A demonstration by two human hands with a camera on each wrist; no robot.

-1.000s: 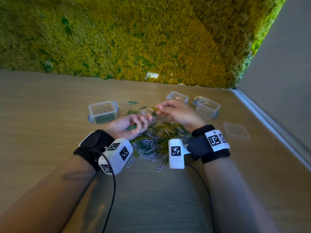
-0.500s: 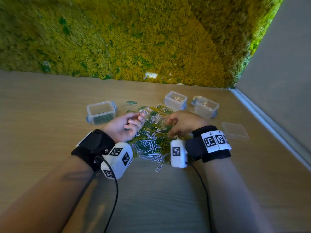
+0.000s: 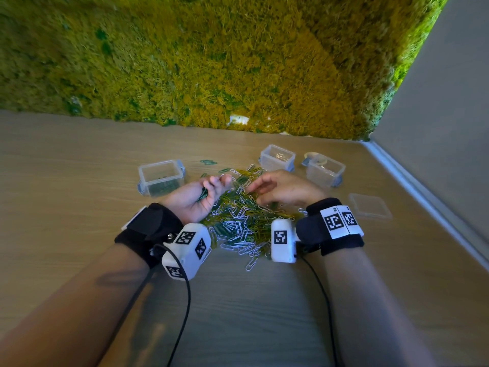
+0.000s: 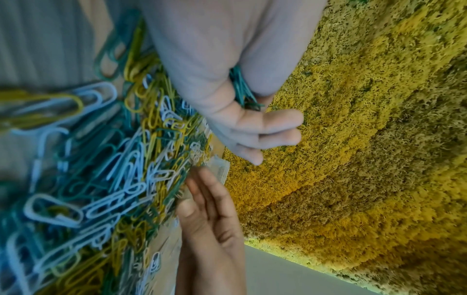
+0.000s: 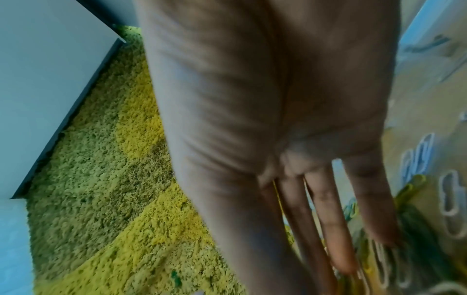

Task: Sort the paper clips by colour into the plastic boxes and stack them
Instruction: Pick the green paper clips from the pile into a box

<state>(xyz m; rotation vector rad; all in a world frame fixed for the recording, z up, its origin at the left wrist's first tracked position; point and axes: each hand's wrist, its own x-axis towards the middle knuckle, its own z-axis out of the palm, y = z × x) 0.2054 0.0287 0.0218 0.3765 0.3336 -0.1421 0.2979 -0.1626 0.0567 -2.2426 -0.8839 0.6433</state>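
**Three boxes out, clip pile unsorted between the hands**

Three clear plastic boxes stand on the wooden table (image 3: 79,181), all without lids. Left box (image 3: 161,177) sits beside the left hand and holds green clips on its floor. Middle box (image 3: 277,157) and right box (image 3: 325,170) stand at the far right of the pile; their contents are pale and too small to identify with certainty. One loose lid (image 3: 370,206) lies flat on the table, right of the right wrist, apart from all boxes.

Pile (image 3: 243,221): mixed white, yellow and green clips, heaped on the table between the two hands and reaching toward the wrist cameras. A few stray green clips (image 3: 209,162) lie beyond the pile, between left and middle boxes.

Left hand (image 3: 197,197): palm turned up, at the pile's left edge. Fingers curled around a bundle of green clips (image 4: 242,87), confirmed in the left wrist view, where the bundle shows between palm and curled fingers.

Right hand (image 3: 283,189): over the right part of the pile, palm down, fingers (image 5: 336,229) straight and spread, tips at or just above the clips. The right wrist view is blurred; no clip is seen gripped, and contact with the pile cannot be confirmed.

Moss wall (image 3: 211,62) backs the table; a grey wall (image 3: 449,102) closes the right side.
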